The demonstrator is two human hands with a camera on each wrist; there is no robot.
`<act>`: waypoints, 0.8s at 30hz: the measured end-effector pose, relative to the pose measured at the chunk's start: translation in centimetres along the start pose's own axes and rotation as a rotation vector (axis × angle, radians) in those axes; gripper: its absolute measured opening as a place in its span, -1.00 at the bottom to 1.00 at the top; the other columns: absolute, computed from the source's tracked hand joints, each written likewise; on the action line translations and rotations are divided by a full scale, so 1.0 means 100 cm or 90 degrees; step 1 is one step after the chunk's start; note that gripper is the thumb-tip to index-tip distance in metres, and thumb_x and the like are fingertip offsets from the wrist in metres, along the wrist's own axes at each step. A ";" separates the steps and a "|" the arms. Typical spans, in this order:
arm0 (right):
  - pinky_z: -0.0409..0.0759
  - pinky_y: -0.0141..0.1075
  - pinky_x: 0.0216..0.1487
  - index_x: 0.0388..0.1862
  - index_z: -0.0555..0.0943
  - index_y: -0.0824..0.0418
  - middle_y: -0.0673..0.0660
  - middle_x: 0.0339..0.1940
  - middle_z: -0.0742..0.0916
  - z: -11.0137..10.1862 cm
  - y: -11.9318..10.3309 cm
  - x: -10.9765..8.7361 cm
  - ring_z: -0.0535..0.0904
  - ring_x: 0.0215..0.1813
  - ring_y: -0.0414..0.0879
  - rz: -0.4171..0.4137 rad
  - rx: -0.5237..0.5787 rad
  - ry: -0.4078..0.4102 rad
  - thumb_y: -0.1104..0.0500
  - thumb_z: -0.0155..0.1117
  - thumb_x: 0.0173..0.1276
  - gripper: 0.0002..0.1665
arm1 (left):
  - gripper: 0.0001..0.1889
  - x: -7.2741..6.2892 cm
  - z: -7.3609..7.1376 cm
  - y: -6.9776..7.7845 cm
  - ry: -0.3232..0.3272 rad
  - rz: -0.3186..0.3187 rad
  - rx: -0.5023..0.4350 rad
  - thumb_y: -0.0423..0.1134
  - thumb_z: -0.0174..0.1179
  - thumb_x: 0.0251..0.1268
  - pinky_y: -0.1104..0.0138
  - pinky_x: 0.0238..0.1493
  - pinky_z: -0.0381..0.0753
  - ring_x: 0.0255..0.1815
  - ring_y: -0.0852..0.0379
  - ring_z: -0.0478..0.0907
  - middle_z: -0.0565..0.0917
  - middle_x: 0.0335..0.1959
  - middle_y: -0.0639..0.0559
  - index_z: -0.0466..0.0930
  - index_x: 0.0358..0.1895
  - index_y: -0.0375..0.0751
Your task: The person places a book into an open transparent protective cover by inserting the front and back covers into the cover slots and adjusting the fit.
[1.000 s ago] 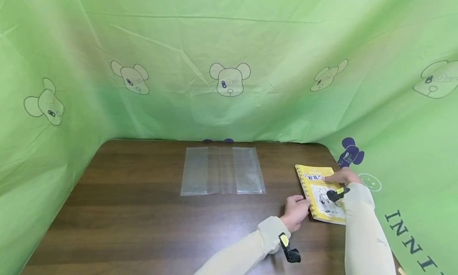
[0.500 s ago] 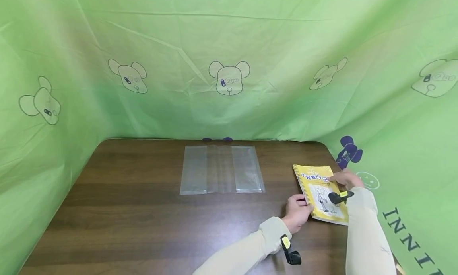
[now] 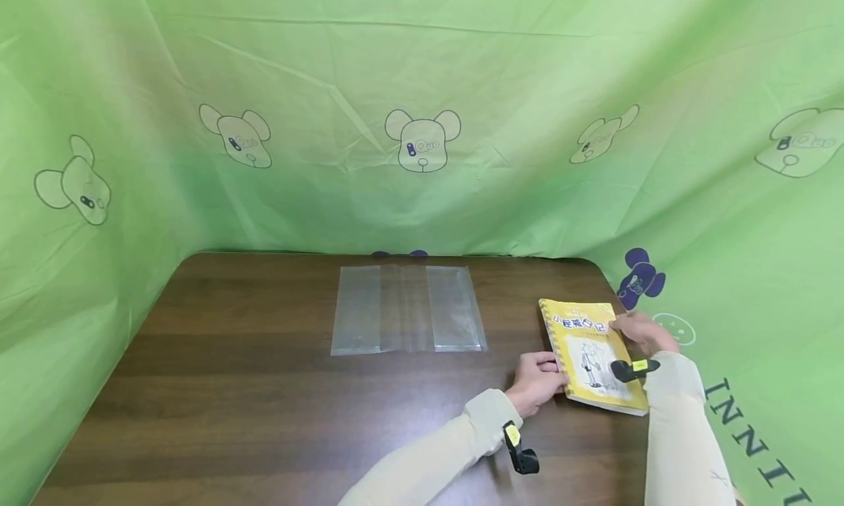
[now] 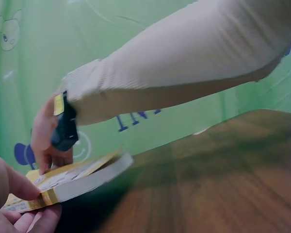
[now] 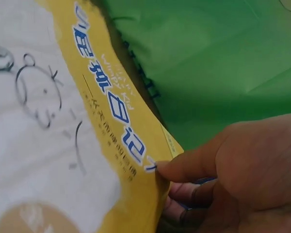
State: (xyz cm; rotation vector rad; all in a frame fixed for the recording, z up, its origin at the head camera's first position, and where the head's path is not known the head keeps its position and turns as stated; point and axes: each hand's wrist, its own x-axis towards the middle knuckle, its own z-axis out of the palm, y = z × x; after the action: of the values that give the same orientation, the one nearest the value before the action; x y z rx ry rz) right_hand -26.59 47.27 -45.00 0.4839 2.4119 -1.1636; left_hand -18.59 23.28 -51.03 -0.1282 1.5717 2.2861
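Note:
A yellow paperback book (image 3: pixel 593 323) with a cartoon figure on its cover is at the right side of the table. My left hand (image 3: pixel 535 381) grips its spine side near the lower end, thumb on top and fingers underneath, as the left wrist view shows. At the opposite edge, close to the upper right corner, my right hand (image 3: pixel 649 332) pinches the book with the thumb on the cover. In the left wrist view the book's near end (image 4: pixel 97 182) is tilted up, with a dark shadow beneath it on the table.
A clear plastic book cover (image 3: pixel 359 308) lies flat at the back middle of the brown wooden table (image 3: pixel 264 418). Green printed curtain (image 3: pixel 422 220) hangs around the table's back and sides. Black wrist cameras (image 3: pixel 521 451) stick out from both cuffs.
The left hand has shifted slightly left with the book's spine side in its grip. The right hand has slid outward to the book's right edge, uncovering more of the title.

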 end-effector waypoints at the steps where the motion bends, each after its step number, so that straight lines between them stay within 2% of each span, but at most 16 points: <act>1: 0.61 -0.34 -0.25 -0.10 0.45 0.53 0.12 -0.31 0.65 0.000 -0.002 -0.001 0.55 -0.30 -0.16 -0.011 -0.006 0.003 0.30 -0.05 0.54 -0.76 | -0.64 0.001 -0.003 0.002 -0.006 0.001 0.000 -0.73 0.23 0.01 0.35 -0.35 0.76 -0.48 0.19 0.62 0.74 -0.40 -0.15 0.65 -0.08 -0.44; 4: 0.55 -0.36 -0.24 -0.08 0.46 0.55 0.21 -0.22 0.65 0.004 -0.008 -0.002 0.53 -0.24 -0.14 -0.044 -0.035 0.030 0.29 -0.03 0.54 -0.73 | -0.66 0.005 -0.013 0.007 -0.026 0.010 0.006 -0.71 0.20 0.00 0.36 -0.34 0.76 -0.48 0.21 0.62 0.75 -0.41 -0.14 0.66 -0.10 -0.46; 6: 0.51 -0.34 -0.19 0.03 0.44 0.63 0.37 -0.12 0.64 0.008 -0.011 -0.003 0.55 -0.16 -0.04 -0.066 -0.061 0.054 0.28 -0.01 0.52 -0.63 | -0.66 0.008 -0.020 0.010 -0.033 0.014 0.005 -0.70 0.20 -0.02 0.34 -0.32 0.77 -0.47 0.19 0.64 0.75 -0.42 -0.13 0.66 -0.10 -0.46; 9: 0.51 -0.20 -0.02 0.21 0.34 0.71 0.59 0.08 0.52 0.016 -0.017 -0.005 0.52 0.01 0.19 -0.089 -0.084 0.087 0.26 0.01 0.49 -0.48 | -0.65 0.013 -0.031 0.015 -0.048 0.018 0.009 -0.67 0.23 0.00 0.31 -0.27 0.79 -0.44 0.18 0.66 0.74 -0.42 -0.10 0.66 -0.07 -0.48; 11: 0.51 -0.07 0.09 0.28 0.27 0.73 0.66 0.17 0.45 0.023 -0.021 -0.006 0.47 0.12 0.33 -0.097 -0.081 0.097 0.26 0.00 0.49 -0.42 | -0.65 0.016 -0.039 0.018 -0.051 0.024 0.019 -0.65 0.25 0.01 0.30 -0.27 0.79 -0.44 0.18 0.66 0.74 -0.43 -0.08 0.66 -0.05 -0.49; 13: 0.52 -0.01 0.15 0.33 0.21 0.73 0.67 0.22 0.42 0.030 -0.026 -0.007 0.44 0.18 0.38 -0.105 -0.077 0.101 0.26 -0.02 0.50 -0.38 | -0.63 0.018 -0.047 0.021 -0.054 0.030 0.029 -0.64 0.25 0.02 0.29 -0.26 0.79 -0.44 0.19 0.66 0.73 -0.42 -0.07 0.66 -0.01 -0.52; 17: 0.59 -0.25 0.00 0.42 0.15 0.70 0.62 0.25 0.43 0.044 -0.035 -0.008 0.50 0.11 0.26 -0.123 -0.068 0.122 0.26 -0.03 0.53 -0.34 | -0.60 0.019 -0.063 0.026 -0.057 0.039 0.055 -0.62 0.25 0.05 0.30 -0.25 0.79 -0.42 0.20 0.66 0.70 -0.41 -0.04 0.63 0.05 -0.57; 21: 0.53 -0.48 -0.24 0.43 0.23 0.64 0.56 0.21 0.52 0.059 -0.044 -0.004 0.55 -0.06 -0.01 -0.162 -0.059 0.177 0.24 0.01 0.54 -0.37 | -0.61 0.018 -0.078 0.032 -0.055 0.053 0.085 -0.62 0.26 0.08 0.32 -0.26 0.79 -0.42 0.23 0.65 0.67 -0.39 -0.03 0.61 0.06 -0.61; 24: 0.52 -0.55 -0.28 0.41 0.31 0.60 0.53 0.19 0.57 0.071 -0.050 0.000 0.56 -0.06 -0.04 -0.195 -0.048 0.216 0.23 0.03 0.55 -0.40 | -0.60 0.018 -0.089 0.041 -0.049 0.064 0.097 -0.61 0.26 0.10 0.32 -0.26 0.79 -0.45 0.23 0.63 0.66 -0.37 -0.04 0.60 0.07 -0.63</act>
State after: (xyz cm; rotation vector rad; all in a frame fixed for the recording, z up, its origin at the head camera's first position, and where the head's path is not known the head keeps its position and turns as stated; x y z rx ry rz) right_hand -27.46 38.68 -45.70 0.3142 2.8919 -1.1850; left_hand -22.86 14.22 -51.28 0.0782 1.7398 2.2060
